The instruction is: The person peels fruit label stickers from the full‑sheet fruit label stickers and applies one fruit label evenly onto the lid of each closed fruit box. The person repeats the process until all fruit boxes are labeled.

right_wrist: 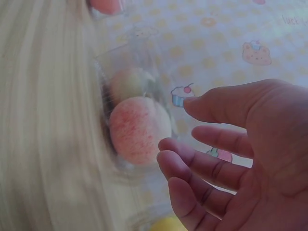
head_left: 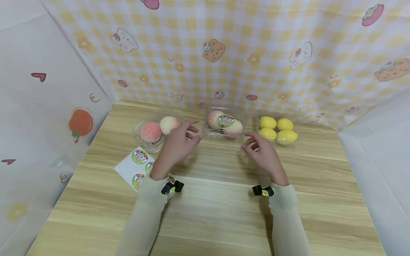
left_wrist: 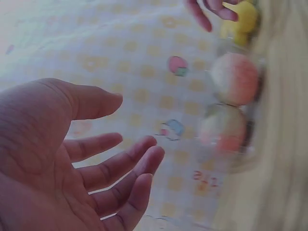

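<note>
In the head view, a clear plastic box with two peaches stands at the middle back, a round sticker on its lid. My left hand hovers to the left of that box, fingers loosely bent and holding nothing. It partly covers another clear box with two peaches. To the right of the middle box my right hand hangs with relaxed, slightly curved fingers and nothing in them. Just behind it is a clear box of yellow lemons. Both palms also appear bare in the wrist views.
A white sheet of round stickers lies at the left on the wooden table, partly under my left wrist. A yellow checked cloth hangs right behind the boxes. White cloth walls close off both sides.
</note>
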`<state>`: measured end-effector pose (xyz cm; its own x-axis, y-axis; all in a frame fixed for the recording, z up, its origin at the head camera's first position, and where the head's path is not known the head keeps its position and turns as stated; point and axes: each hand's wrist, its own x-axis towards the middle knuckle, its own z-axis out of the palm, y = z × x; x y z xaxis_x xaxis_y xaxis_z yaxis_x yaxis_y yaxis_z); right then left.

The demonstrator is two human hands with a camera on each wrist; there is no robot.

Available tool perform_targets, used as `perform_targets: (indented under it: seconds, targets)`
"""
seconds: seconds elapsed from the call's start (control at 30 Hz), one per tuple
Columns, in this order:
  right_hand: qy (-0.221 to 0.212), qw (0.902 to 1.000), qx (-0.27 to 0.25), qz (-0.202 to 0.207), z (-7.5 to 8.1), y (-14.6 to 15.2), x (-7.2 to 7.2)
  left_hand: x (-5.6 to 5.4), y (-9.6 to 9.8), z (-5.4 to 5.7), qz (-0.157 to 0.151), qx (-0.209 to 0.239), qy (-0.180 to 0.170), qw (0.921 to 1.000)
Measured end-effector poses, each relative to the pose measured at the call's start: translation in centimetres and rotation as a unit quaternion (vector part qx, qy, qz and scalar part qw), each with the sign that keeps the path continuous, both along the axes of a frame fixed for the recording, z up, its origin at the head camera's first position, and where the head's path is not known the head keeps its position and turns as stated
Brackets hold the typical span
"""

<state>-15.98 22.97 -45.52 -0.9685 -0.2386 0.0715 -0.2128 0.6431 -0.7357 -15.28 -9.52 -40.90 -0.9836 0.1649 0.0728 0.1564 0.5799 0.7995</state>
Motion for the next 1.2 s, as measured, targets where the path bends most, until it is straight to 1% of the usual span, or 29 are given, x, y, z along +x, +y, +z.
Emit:
perform_targets:
  seconds: [0.07, 0.2, 0.33, 0.53, 0.7, 0.87, 1.0, 1.07, 1.13, 1.2]
  targets:
    - [0.009, 1.0000, -0.003, 0.003, 0.3, -0.2, 0.1, 0.5, -0.5, 0.7, 0.011, 0.010, 0.013, 0.9998]
    - [0.023, 0.9997, -0.002, 0.004, 0.7, -0.6, 0.2, 1.4, -2.2, 1.3, 0.020, 0.023, 0.038, 0.9988]
    - [0.035, 0.9994, -0.002, 0.005, 0.9, -1.2, 0.2, 2.3, -4.6, 1.3, 0.036, 0.017, 0.053, 0.9978]
    - [0.058, 0.9981, -0.016, 0.012, 1.3, -2.8, -0.1, 3.5, -8.3, 0.9, 0.079, -0.012, 0.065, 0.9947]
    - [0.072, 0.9964, -0.038, 0.023, 1.4, -5.2, -0.9, 4.2, -10.6, 0.3, 0.112, -0.025, 0.047, 0.9923]
    - [0.071, 0.9945, -0.073, 0.024, 1.4, -8.1, -1.4, 4.4, -11.6, -0.2, 0.149, -0.038, 0.017, 0.9880]
    - [0.076, 0.9922, -0.095, 0.024, 1.4, -10.7, -1.9, 4.4, -12.5, -0.7, 0.197, -0.067, -0.012, 0.9781]
    - [0.079, 0.9907, -0.107, 0.027, 1.3, -12.1, -2.2, 4.2, -13.0, -1.1, 0.216, -0.084, -0.029, 0.9724]
    - [0.077, 0.9895, -0.119, 0.029, 1.2, -13.3, -2.4, 4.1, -13.4, -1.4, 0.226, -0.097, -0.047, 0.9681]
    - [0.069, 0.9886, -0.131, 0.028, 1.0, -14.5, -2.7, 4.0, -13.8, -1.7, 0.230, -0.102, -0.064, 0.9656]
